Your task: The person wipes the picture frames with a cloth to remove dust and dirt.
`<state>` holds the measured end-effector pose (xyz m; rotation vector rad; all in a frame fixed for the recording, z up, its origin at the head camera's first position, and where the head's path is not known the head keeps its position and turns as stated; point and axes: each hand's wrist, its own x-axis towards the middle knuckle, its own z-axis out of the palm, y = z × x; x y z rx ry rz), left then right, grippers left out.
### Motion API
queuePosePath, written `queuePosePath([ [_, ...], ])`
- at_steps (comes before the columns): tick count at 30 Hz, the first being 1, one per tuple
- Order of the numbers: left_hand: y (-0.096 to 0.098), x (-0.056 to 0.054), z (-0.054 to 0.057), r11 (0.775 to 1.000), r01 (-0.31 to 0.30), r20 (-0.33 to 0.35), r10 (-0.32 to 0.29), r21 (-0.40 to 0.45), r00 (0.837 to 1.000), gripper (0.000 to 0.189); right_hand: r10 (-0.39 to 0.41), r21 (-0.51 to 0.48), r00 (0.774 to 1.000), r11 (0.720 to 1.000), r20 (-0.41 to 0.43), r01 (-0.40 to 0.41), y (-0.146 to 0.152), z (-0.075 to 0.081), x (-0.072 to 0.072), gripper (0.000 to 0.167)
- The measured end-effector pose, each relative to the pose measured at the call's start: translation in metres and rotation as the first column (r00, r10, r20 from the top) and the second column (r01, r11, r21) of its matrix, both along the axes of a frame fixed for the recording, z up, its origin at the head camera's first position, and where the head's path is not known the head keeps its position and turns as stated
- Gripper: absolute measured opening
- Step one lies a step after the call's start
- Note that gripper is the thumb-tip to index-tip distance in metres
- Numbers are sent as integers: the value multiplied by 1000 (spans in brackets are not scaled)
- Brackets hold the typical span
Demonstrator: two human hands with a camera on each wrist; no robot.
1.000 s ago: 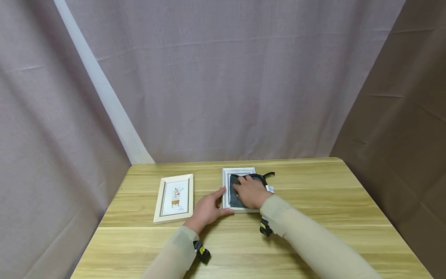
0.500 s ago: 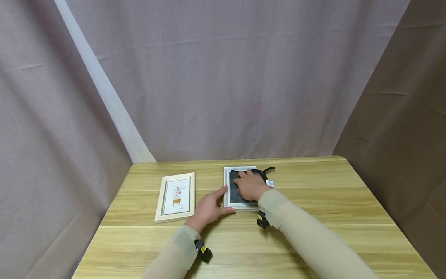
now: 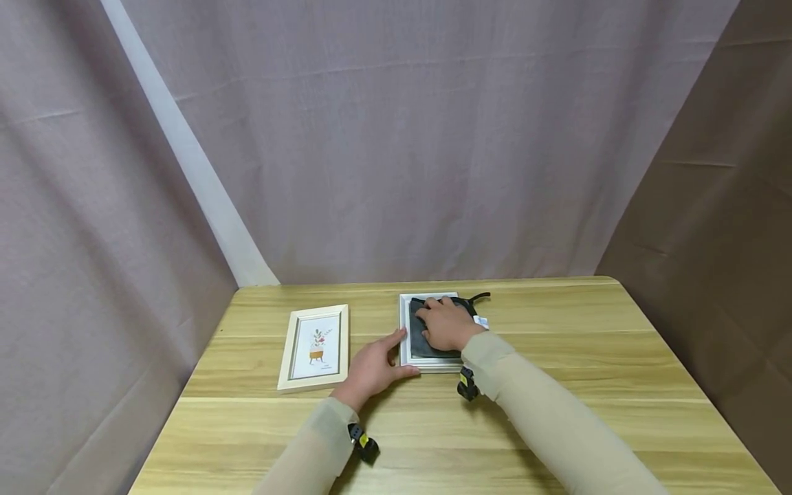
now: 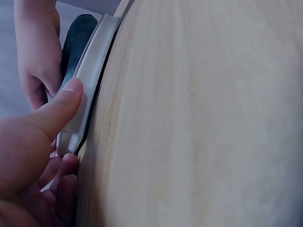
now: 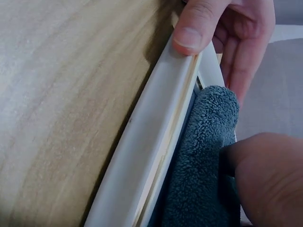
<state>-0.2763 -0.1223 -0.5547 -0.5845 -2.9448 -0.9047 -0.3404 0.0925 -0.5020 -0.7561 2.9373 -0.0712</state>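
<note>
A white picture frame point(image 3: 405, 354) lies flat on the table. My left hand point(image 3: 373, 367) holds its near-left corner, the thumb on the near edge and the fingers along the left side. Over the frame's middle lies a folded dark grey-green cloth point(image 3: 423, 346), with a black loop and a white tag at its right. My right hand point(image 3: 447, 325) grips this cloth and presses it onto the frame. Fuzzy pile shows on the cloth point(image 5: 203, 142) in the right wrist view. Most of the picture underneath is hidden.
A cream picture frame point(image 3: 283, 357) with a potted-plant print lies to the left of my left hand. The wooden table point(image 3: 594, 392) meets a grey-mauve curtain point(image 3: 408, 172) at its back edge. A brown curtain point(image 3: 718, 227) hangs at the right.
My right hand and the cloth have slid slightly away from me over the white frame. The left hand stays at the corner. The head view has shifted a little.
</note>
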Motion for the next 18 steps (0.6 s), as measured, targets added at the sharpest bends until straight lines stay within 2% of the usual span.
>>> queuePosePath([
  [12,4,4,0,1000,-17,14,17,-11,1000,96,13,-34,999,999,43,-12,4,-4,-3,49],
  [18,6,4,0,1000,-12,0,12,-17,1000,95,39,-52,999,998,9,-38,6,-2,1,45],
])
